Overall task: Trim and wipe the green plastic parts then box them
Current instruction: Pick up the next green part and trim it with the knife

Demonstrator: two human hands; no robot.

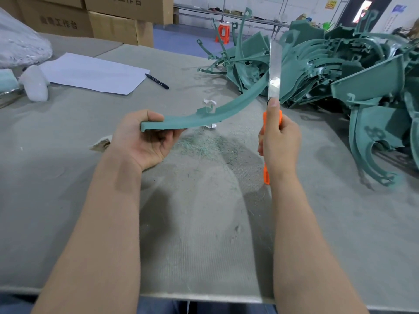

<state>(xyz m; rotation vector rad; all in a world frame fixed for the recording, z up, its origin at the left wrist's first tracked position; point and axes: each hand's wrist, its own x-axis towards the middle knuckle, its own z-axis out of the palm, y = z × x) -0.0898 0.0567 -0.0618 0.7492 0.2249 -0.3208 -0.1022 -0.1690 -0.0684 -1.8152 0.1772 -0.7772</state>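
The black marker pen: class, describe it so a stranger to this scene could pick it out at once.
Start at the grey table and find the white sheet of paper on its far left. Just beyond the sheet's right corner lies the black marker pen. It is the only slim black thing there; the heaped parts further right are green.

A counter is being covered by grey, felt-like cloth. A white sheet of paper is being carried on its far left part, with a black marker being carried just beside the sheet's right corner. A pale translucent lump is being carried near the sheet's left end, close to a white wrapped bundle. A curled white scrap is being carried near the middle. Brown cardboard cartons are being stacked beyond the far left edge. An orange stool is being borne by the blue floor farther off.
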